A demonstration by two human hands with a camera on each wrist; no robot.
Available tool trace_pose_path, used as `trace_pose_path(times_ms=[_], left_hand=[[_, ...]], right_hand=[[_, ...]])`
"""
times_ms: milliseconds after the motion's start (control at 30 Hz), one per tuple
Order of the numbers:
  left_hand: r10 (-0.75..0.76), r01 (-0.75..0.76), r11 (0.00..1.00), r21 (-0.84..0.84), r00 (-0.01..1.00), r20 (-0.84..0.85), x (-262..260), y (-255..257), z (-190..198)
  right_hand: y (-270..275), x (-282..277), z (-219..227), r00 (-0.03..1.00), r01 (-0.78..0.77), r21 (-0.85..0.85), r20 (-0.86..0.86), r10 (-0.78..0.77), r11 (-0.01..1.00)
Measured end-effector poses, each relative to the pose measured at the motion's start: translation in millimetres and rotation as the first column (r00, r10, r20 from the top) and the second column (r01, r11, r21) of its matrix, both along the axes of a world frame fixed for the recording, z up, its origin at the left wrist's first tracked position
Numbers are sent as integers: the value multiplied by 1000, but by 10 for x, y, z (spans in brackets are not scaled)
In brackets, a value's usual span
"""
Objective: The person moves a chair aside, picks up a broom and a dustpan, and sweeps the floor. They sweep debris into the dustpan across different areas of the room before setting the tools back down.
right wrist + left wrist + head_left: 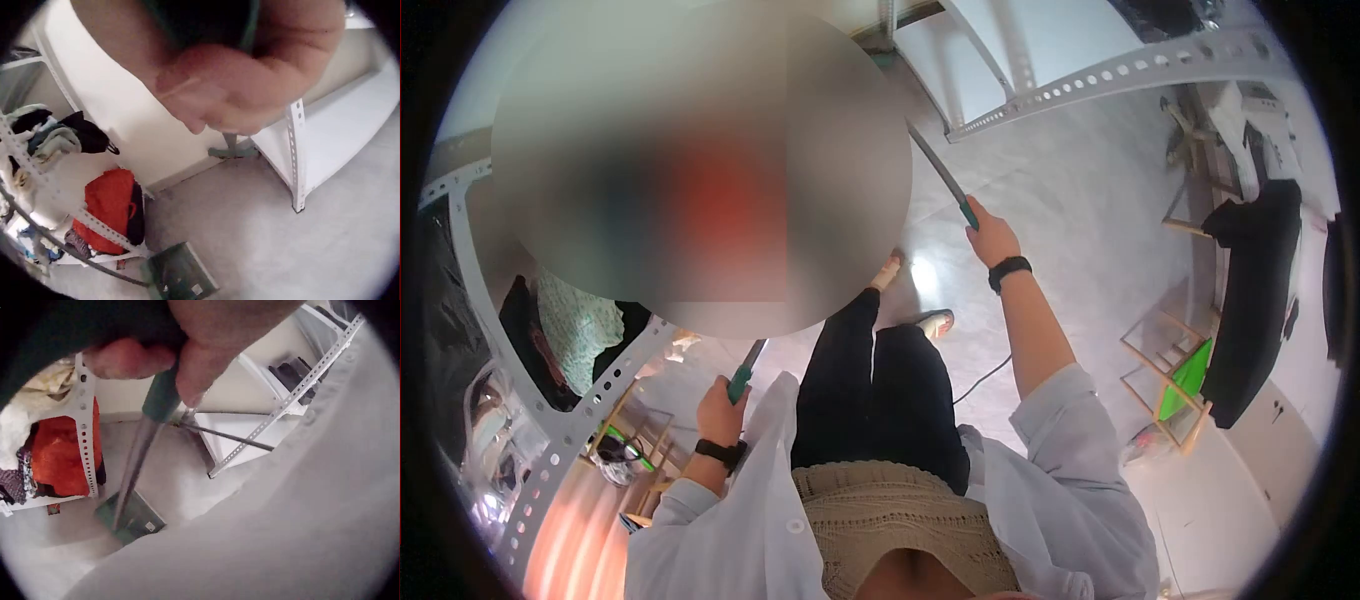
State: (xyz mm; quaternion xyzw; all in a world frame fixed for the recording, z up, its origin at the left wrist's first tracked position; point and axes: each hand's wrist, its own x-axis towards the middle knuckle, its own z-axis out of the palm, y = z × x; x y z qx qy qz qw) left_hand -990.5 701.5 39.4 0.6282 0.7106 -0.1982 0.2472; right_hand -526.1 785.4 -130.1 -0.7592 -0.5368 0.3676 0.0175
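Note:
My left hand (722, 408) grips the green handle of a long-handled dustpan, whose metal shaft runs down and forward. In the left wrist view the green dustpan (142, 520) rests on the grey floor at the shaft's end. Small bits show inside its pan in the right wrist view. My right hand (994, 240) grips the green end of a broom (942, 168), held out ahead. Its green head (232, 151) is down on the floor by the wall, beside a white shelf's leg. A blurred disc hides much of the head view's left side.
A white perforated shelf frame (550, 440) with clothes and a red bag (109, 209) stands at left. Another white shelf (1080, 85) is ahead at right. Small wooden stools and black fabric (1260, 300) line the right side. A cable (983, 380) lies on the floor.

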Motion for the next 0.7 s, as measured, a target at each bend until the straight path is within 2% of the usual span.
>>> trace_pose_path(times_ms=[100, 233, 433, 567, 633, 700], left_hand=[[28, -28, 999, -34, 1000, 5, -30, -38, -26], [40, -41, 999, 23, 999, 18, -9, -72, -68], [57, -57, 998, 17, 998, 13, -27, -91, -88], [54, -55, 997, 45, 998, 29, -27, -111, -102], [46, -48, 997, 59, 999, 28, -50, -107, -98], [36, -38, 998, 58, 999, 28, -41, -108, -103]], right_hand=[[-168, -107, -370, 997, 52, 25, -55, -51, 998], [-613, -279, -38, 1000, 23, -171, 14, -21, 985], [-1563, -63, 589, 995, -61, -307, 52, 81, 950], [-1964, 17, 857, 995, -97, -232, 3, 101, 968], [-2044, -22, 836, 993, -115, -129, -22, 114, 985], [-1886, -40, 663, 984, -178, -101, -5, 179, 979]])
